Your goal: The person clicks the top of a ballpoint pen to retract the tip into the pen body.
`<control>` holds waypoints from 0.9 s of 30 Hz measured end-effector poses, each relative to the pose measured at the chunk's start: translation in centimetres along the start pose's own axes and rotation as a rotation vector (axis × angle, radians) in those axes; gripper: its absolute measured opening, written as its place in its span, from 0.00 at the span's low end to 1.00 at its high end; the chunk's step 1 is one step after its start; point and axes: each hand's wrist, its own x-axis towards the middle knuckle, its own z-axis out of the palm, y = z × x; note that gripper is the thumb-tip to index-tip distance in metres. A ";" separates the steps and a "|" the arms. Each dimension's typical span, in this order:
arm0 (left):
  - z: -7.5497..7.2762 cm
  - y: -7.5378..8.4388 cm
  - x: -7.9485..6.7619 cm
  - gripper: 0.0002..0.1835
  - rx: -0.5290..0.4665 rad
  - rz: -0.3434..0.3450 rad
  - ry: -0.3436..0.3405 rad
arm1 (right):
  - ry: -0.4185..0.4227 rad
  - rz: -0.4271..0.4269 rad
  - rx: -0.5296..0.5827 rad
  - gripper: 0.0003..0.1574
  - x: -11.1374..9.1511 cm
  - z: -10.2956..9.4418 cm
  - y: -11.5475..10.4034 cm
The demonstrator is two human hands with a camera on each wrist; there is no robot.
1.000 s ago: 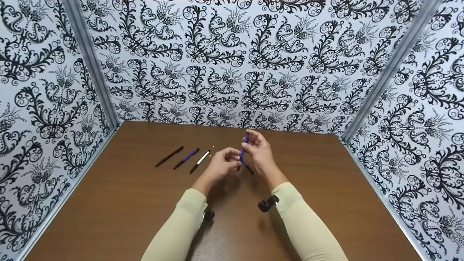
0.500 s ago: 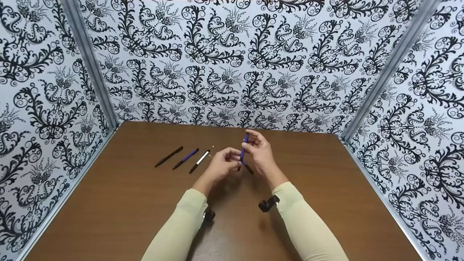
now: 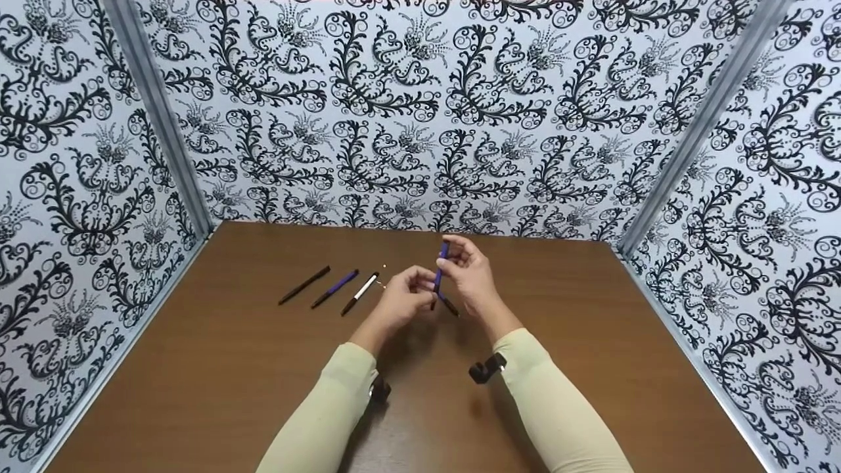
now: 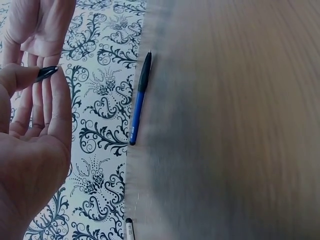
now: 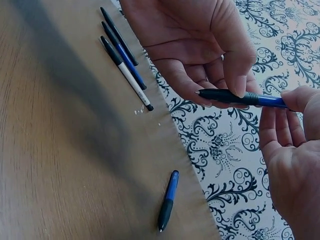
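A blue pen with a black grip [image 5: 222,95] is held up between both hands, its metal tip pointing away from the right hand in the right wrist view. My left hand [image 3: 402,299] pinches the black grip between thumb and fingers. The blue barrel's other end is in my right hand [image 3: 474,279], thumb pressed on it and the remaining fingers extended behind. From the left wrist, only the dark tip end of this pen shows past the left thumb. Another blue pen with a black grip [image 5: 168,200] lies on the table beneath the hands, partly covered in the head view.
Left of the hands, three pens lie slanted side by side: a black pen [image 3: 304,285], a blue pen [image 3: 335,288] and a white pen [image 3: 360,293]. Small white bits [image 5: 139,111] lie by the white pen. Patterned walls [image 3: 420,131] enclose the brown table [image 3: 217,374].
The head view has shifted very slightly. Both hands keep the same hold on the pen, and the pens on the table stay where they were.
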 end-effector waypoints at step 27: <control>0.6 0.3 -0.3 0.17 0.036 0.015 0.003 | -0.041 -0.096 -0.157 0.35 0.1 -0.2 0.1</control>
